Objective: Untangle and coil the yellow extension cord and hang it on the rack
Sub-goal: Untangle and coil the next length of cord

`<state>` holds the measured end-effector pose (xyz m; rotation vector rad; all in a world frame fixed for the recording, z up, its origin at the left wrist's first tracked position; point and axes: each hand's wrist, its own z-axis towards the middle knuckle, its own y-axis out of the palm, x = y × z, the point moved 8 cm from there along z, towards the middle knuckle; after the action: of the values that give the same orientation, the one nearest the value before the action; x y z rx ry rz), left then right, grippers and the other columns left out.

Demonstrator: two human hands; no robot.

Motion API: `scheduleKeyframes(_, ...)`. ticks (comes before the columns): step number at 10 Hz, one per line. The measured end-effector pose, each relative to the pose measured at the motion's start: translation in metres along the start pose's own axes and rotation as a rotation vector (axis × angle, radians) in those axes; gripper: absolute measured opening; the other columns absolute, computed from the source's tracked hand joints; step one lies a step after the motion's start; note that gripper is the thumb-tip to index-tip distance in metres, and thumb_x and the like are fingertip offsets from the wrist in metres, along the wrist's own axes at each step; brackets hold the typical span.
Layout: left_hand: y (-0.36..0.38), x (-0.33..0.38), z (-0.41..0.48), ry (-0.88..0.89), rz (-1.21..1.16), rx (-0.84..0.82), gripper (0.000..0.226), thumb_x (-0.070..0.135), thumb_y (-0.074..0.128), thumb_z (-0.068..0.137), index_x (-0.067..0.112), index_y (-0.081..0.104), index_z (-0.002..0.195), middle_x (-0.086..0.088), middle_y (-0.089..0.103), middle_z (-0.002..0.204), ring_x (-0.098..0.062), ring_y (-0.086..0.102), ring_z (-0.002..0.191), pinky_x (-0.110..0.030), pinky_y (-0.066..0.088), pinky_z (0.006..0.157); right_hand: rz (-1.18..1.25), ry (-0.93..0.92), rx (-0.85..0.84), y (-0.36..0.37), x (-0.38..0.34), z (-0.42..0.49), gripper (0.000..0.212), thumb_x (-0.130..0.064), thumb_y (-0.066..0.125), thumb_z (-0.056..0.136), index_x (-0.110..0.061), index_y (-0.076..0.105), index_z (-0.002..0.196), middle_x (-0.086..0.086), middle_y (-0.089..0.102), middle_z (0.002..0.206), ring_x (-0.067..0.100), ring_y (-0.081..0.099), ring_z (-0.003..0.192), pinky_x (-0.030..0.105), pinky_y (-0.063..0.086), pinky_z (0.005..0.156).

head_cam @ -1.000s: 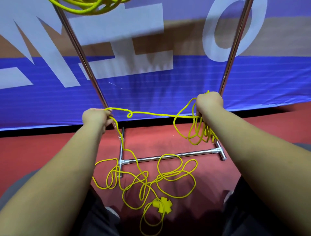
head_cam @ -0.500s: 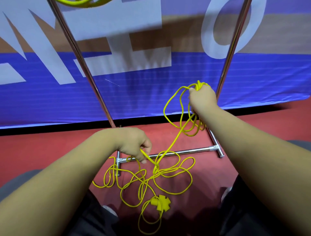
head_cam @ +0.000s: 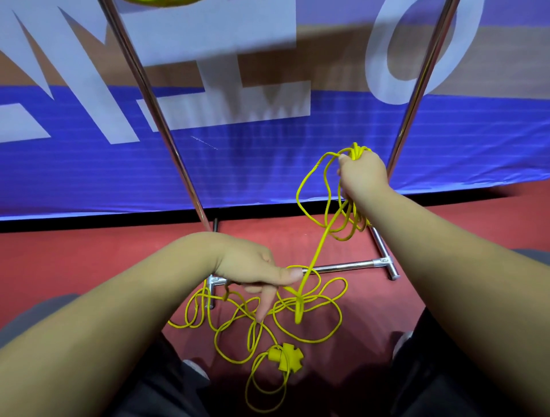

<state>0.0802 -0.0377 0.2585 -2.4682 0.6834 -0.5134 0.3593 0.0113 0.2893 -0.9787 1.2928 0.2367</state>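
Tangled yellow cord [head_cam: 298,311] on red floor [head_cam: 89,256], across rack base bar [head_cam: 342,267]

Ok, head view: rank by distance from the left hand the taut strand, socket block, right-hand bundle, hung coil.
1. Taut strand, beside the left hand thumb tip.
2. Socket block, on the floor below, and bundle, in the right hand: too close to call.
3. Hung coil, top edge, upper left.
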Motion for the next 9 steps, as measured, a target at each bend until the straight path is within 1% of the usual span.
scheduleKeyframes(1,0.007,0.0,0.01,-0.016,0.085,0.002,0.04,0.059,0.064,0.094,0.023,0.072,0.077,0.018,0.055,0.044,0.002,0.048,0.045,-0.024,0.047,0.066,0.022,-0.007,0.0,0.0,-0.003,-0.001,0.034,-0.033,0.056,0.099,-0.001,0.067,0.094,0.018,0.071,0.084,0.042,0.069,0.076,0.058,0.061,0.073)
scheduleKeyframes(2,0.015,-0.015,0.032,-0.109,0.117,-0.037,0.049,0.059,0.052,0.101,0.02,0.081,0.095,0.011,0.063,0.056,-0.003,0.052,0.054,-0.023,0.043,0.063,0.056,-0.004,0.012,0.001,-0.001,0.002,0.04,-0.04,0.055,0.091,-0.001,0.067,0.09,0.02,0.07,0.079,0.037,0.066,0.069,0.061,0.061,0.071)
scheduleKeyframes(3,-0.006,-0.045,0.046,-0.259,-0.115,0.081,0.049,0.045,0.039,0.111,0.013,0.076,0.113,0.011,0.063,0.058,-0.004,0.05,0.057,-0.018,0.039,0.054,0.052,0.02,0.022,-0.002,-0.001,0.004,0.039,-0.04,0.054,0.087,-0.004,0.067,0.089,0.019,0.071,0.08,0.037,0.067,0.069,0.059,0.061,0.069)
scheduleKeyframes(4,-0.038,-0.096,0.042,-0.319,-0.82,0.418,0.029,0.029,0.042,0.113,0.009,0.063,0.109,0.0,0.059,0.075,-0.012,0.048,0.057,-0.019,0.04,0.044,-0.049,0.011,0.043,-0.013,-0.008,-0.003,0.024,-0.026,0.055,0.097,-0.006,0.063,0.088,0.012,0.064,0.075,0.042,0.069,0.083,0.043,0.053,0.065)
scheduleKeyframes(5,-0.069,-0.141,0.026,-0.183,-1.176,0.787,0.02,0.02,0.05,0.109,0.012,0.067,0.113,0.001,0.066,0.084,-0.01,0.059,0.062,-0.017,0.034,0.043,-0.182,-0.009,0.044,-0.016,0.001,-0.001,0.015,-0.013,0.049,0.102,-0.007,0.058,0.091,0.019,0.066,0.094,0.04,0.066,0.096,0.038,0.048,0.075)
scheduleKeyframes(6,-0.091,-0.164,0.015,0.019,-1.348,1.029,0.023,0.006,0.056,0.103,0.012,0.073,0.118,-0.004,0.073,0.094,-0.016,0.071,0.081,-0.012,0.034,0.041,-0.234,0.036,0.015,-0.014,0.015,0.003,0.019,-0.015,0.047,0.1,-0.012,0.056,0.084,0.012,0.061,0.092,0.031,0.059,0.091,0.032,0.04,0.074)
scheduleKeyframes(7,-0.106,-0.164,0.008,0.187,-1.459,1.075,0.031,-0.002,0.053,0.102,0.014,0.075,0.115,-0.003,0.075,0.094,-0.012,0.074,0.08,-0.017,0.045,0.059,-0.268,0.027,0.035,-0.015,0.013,0.008,0.027,-0.01,0.047,0.1,-0.01,0.049,0.073,0.01,0.056,0.077,0.04,0.06,0.091,0.035,0.04,0.073)
scheduleKeyframes(8,-0.125,-0.174,-0.016,0.342,-1.66,1.189,0.036,-0.008,0.053,0.099,0.016,0.079,0.104,-0.004,0.075,0.092,-0.014,0.068,0.079,-0.024,0.056,0.081,-0.239,0.04,0.066,-0.019,0.013,0.011,0.021,-0.013,0.048,0.101,-0.008,0.054,0.082,0.013,0.06,0.085,0.039,0.057,0.086,0.036,0.042,0.072)
scheduleKeyframes(9,-0.134,-0.191,-0.04,0.328,-1.62,1.348,0.037,-0.014,0.058,0.088,0.014,0.081,0.089,-0.008,0.076,0.088,-0.018,0.067,0.078,-0.024,0.054,0.074,-0.242,0.068,0.068,-0.019,0.018,0.011,0.021,-0.013,0.048,0.101,-0.007,0.055,0.081,0.015,0.062,0.085,0.04,0.059,0.087,0.042,0.05,0.074)
